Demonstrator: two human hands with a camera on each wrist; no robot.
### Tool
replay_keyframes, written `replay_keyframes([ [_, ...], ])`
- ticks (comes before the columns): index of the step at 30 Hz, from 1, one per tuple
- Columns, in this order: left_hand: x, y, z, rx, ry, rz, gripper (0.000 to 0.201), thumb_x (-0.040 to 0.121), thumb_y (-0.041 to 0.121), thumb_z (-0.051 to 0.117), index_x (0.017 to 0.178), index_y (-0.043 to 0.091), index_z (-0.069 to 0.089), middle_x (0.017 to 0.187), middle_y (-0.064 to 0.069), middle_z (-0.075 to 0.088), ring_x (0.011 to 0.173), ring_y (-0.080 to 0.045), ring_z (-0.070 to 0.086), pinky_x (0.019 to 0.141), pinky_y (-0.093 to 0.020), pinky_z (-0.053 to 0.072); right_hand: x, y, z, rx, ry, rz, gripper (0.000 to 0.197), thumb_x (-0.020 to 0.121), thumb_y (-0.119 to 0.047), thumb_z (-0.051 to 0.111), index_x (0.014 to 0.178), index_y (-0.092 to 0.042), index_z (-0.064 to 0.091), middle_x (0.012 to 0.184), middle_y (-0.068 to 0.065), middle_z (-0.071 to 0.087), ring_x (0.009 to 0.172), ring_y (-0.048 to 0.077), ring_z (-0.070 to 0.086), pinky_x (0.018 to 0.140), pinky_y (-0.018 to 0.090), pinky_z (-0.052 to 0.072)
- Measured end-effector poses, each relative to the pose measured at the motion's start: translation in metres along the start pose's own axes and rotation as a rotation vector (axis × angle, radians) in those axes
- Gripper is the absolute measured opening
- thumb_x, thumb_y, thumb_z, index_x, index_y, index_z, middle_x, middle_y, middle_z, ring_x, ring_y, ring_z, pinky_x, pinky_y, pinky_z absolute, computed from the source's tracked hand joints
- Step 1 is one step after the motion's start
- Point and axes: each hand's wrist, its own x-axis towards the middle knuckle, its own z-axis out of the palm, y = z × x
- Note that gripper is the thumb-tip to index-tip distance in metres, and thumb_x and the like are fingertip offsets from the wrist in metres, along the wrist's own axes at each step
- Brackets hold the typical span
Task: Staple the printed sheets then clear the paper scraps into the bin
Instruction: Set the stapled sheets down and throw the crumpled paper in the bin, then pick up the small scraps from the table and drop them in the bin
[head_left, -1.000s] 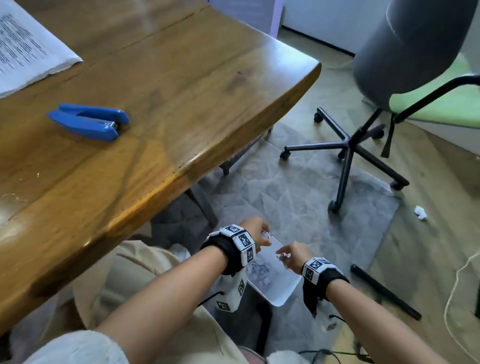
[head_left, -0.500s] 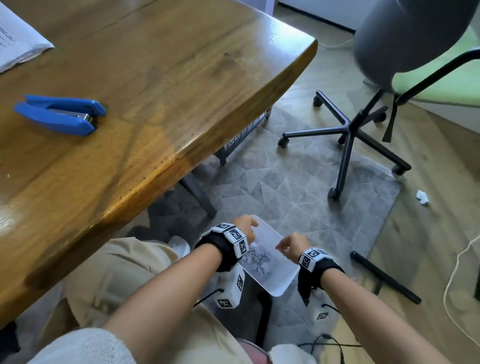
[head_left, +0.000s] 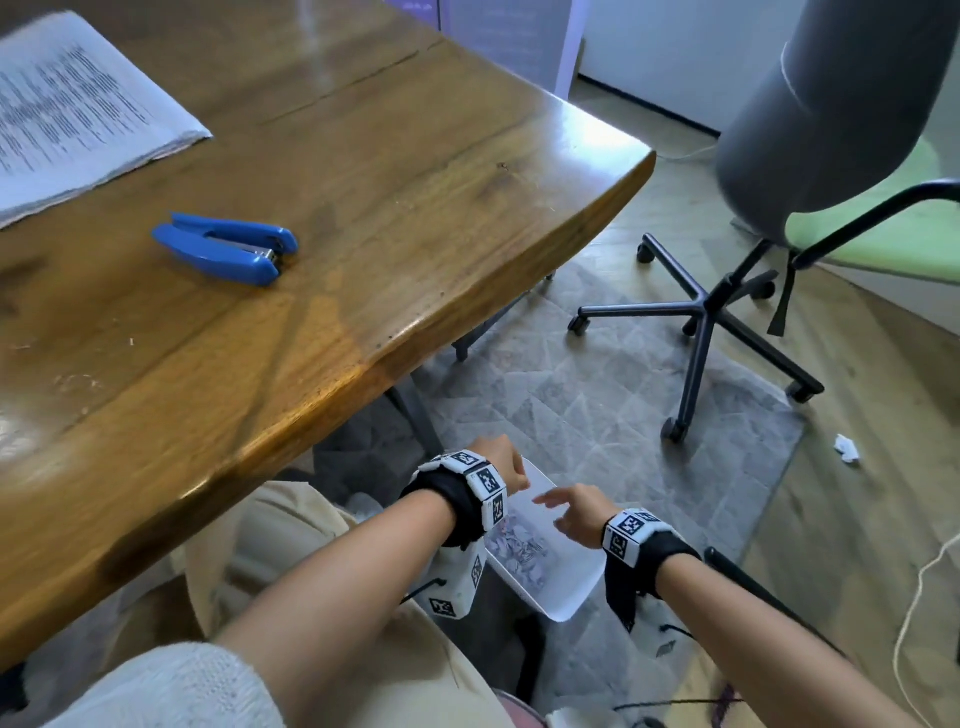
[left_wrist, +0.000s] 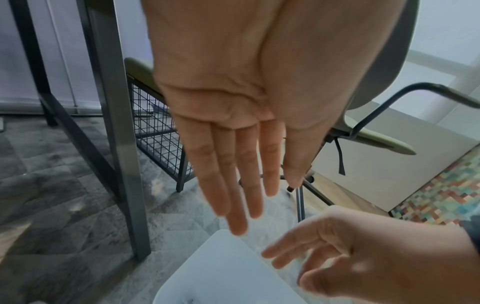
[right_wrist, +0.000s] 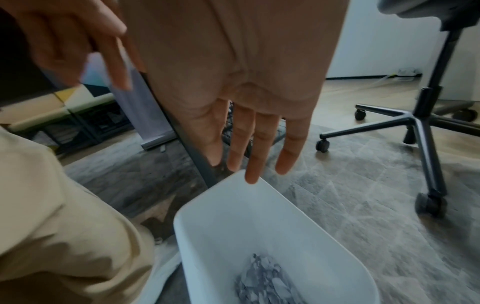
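A white bin (head_left: 566, 597) stands on the rug below the table edge, with paper scraps (head_left: 522, 545) at its bottom (right_wrist: 262, 283). Both hands hover over its mouth. My left hand (head_left: 501, 465) has straight fingers (left_wrist: 233, 185) and holds nothing. My right hand (head_left: 571, 512) is also spread with straight fingers (right_wrist: 255, 148) above the bin rim (right_wrist: 233, 185), holding nothing. On the wooden table (head_left: 415, 218) lie a blue stapler (head_left: 226, 247) and the stack of printed sheets (head_left: 72, 119).
A grey office chair (head_left: 810, 156) with a black wheeled base (head_left: 701, 322) stands to the right on a grey rug (head_left: 597, 395). One crumpled scrap (head_left: 847, 448) lies on the wood floor. A black rod (head_left: 769, 597) and a white cable (head_left: 919, 597) lie at the right.
Both hands pinched scraps over the bin a second ago; now their fingers are spread and hold nothing. The head view has swung so more of the table shows.
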Motion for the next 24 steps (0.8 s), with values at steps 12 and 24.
replay_keyframes([
  [12, -0.114, -0.001, -0.095, 0.024, 0.170, 0.206, 0.040, 0.087, 0.023, 0.058, 0.125, 0.014, 0.058, 0.121, -0.010, 0.065, 0.110, -0.024, 0.062, 0.085, -0.026, 0.048, -0.084, -0.133, -0.120, -0.283, 0.166, -0.440, 0.019, 0.083, -0.024, 0.064, 0.100, -0.028, 0.071, 0.078, -0.019, 0.065, 0.065, -0.001, 0.059, 0.061, 0.001, 0.039],
  [24, -0.285, -0.158, -0.226, -0.088, 0.700, 0.064, 0.024, 0.087, 0.027, 0.061, 0.109, 0.019, 0.068, 0.100, 0.004, 0.069, 0.091, -0.010, 0.062, 0.076, -0.017, 0.044, -0.103, -0.333, -0.143, -0.452, 0.316, -0.798, 0.021, 0.085, -0.032, 0.063, 0.105, -0.027, 0.066, 0.099, -0.005, 0.068, 0.086, 0.009, 0.063, 0.077, 0.017, 0.047],
])
